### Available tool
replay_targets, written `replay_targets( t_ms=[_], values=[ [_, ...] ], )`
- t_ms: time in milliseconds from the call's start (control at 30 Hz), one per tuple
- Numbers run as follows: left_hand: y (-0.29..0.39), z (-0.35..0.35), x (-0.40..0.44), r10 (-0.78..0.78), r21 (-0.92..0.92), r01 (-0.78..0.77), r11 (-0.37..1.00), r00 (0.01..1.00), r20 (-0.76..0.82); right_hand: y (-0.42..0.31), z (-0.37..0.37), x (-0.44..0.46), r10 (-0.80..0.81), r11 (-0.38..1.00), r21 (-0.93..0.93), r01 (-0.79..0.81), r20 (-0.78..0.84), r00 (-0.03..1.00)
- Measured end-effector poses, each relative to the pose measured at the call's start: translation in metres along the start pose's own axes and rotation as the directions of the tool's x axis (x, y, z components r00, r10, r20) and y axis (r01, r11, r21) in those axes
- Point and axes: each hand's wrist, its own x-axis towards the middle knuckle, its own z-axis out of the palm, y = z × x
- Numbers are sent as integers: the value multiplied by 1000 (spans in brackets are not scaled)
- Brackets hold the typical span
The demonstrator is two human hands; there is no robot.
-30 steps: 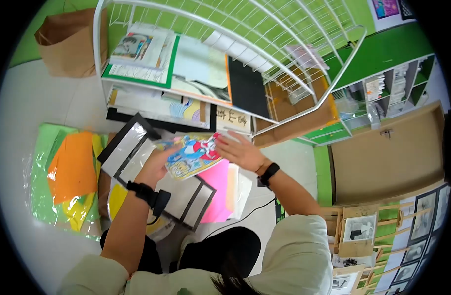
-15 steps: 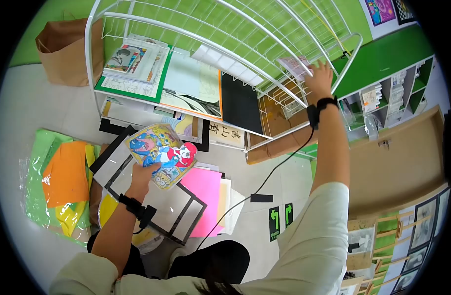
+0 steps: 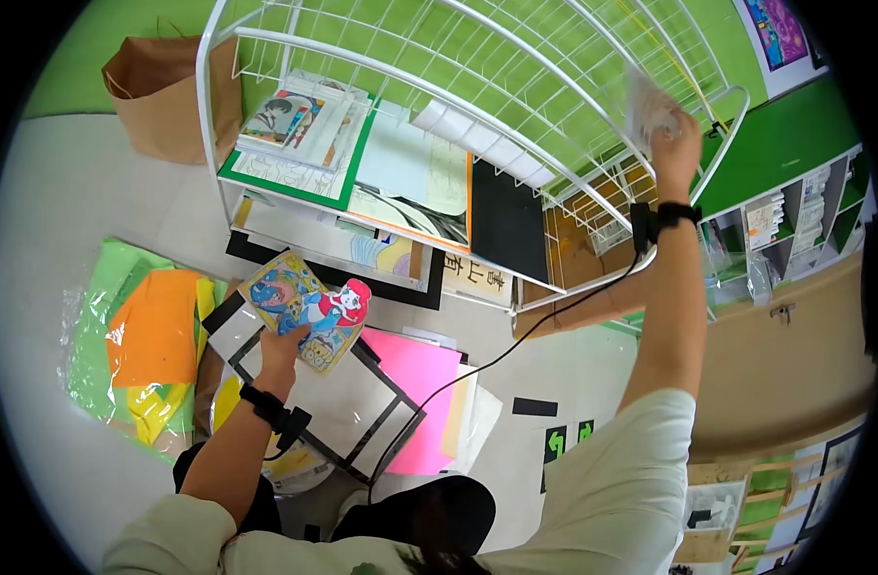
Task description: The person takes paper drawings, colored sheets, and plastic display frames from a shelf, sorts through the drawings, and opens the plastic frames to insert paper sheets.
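Two hands busy. Left hand (image 3: 280, 351) grips the colorful card stack (image 3: 305, 311), held above black-edged sheets (image 3: 309, 393) near the pink paper (image 3: 416, 388). Farther, right hand (image 3: 671, 134) pinches a crumpled clear bag (image 3: 642, 107) at the white wire rack (image 3: 515, 81); green wall (image 3: 362, 59) behind.

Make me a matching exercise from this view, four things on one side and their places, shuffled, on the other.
Things
1. Brown paper bag
2. Cartoon pictures
3. Clear packet
4. Pink sheet

Places
A. In the right hand, up by the white wire rack
B. On the floor, beside the white papers
C. On the floor, by the green wall
D. In the left hand

Right pairs: 1-C, 2-D, 3-A, 4-B
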Motion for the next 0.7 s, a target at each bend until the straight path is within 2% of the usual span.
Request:
replay_targets(
  t_ms=[33,67,100,167,200,233,267,300,333,367,433,467,500,533,567,600,633,667,700],
  values=[
    [-2,3,0,2,-19,-2,1000,1000,4,-36,-32,-5,-2,1000,-13,0,-139,990],
    [-5,5,2,-1,-45,2,999,1000,24,-53,-49,-15,119,973,215,-78,-186,975],
    [-10,6,4,-7,-69,10,998,999,44,-65,-64,-32,254,883,446,-150,-183,950],
    [-24,5,9,-26,-93,31,995,998,51,-125,-115,-74,475,679,671,-296,-95,875],
    [-32,3,13,-40,-85,44,995,998,41,-158,-139,-95,615,537,717,-445,29,788],
    [-42,3,18,-54,-78,56,995,998,29,-182,-153,-115,705,483,696,-531,50,707],
    [-51,2,20,-82,-98,82,992,997,4,-185,-157,-148,694,497,665,-558,81,715],
    [-63,-2,25,-113,-117,109,987,993,-26,-202,-161,-173,792,272,748,-605,182,582],
    [-85,-14,34,-199,-112,194,975,979,-40,-218,-160,-196,839,170,777,-606,209,503],
    [-94,-21,35,-261,-123,250,960,962,-81,-224,-156,-230,875,23,759,-651,300,381],
    [-107,-21,29,-358,-160,331,930,915,-188,-250,-135,-297,822,-224,656,-721,524,221],
    [-111,-24,27,-386,-176,354,919,899,-206,-274,-129,-313,799,-270,564,-781,584,144],
    [-118,-37,24,-316,31,326,945,932,-179,-287,-120,-338,748,-320,500,-804,655,109],
    [-123,-51,22,-214,296,230,927,973,-84,-296,-111,-361,690,-359,437,-825,719,81],
    [-125,-64,18,-108,525,85,847,994,13,-303,-102,-375,667,-342,398,-851,741,79],
    [-115,-72,14,-16,741,-147,656,978,208,-310,-94,-385,652,-319,364,-875,754,76],
    [-106,-77,11,5,833,-387,396,908,420,-315,-87,-393,641,-290,334,-897,764,77],
    [-100,-80,9,5,843,-430,325,892,453,-319,-83,-398,606,-287,249,-925,795,26],
    [-95,-83,9,6,847,-465,257,877,480,-325,-77,-404,617,-308,277,-910,786,31]
  ],
)
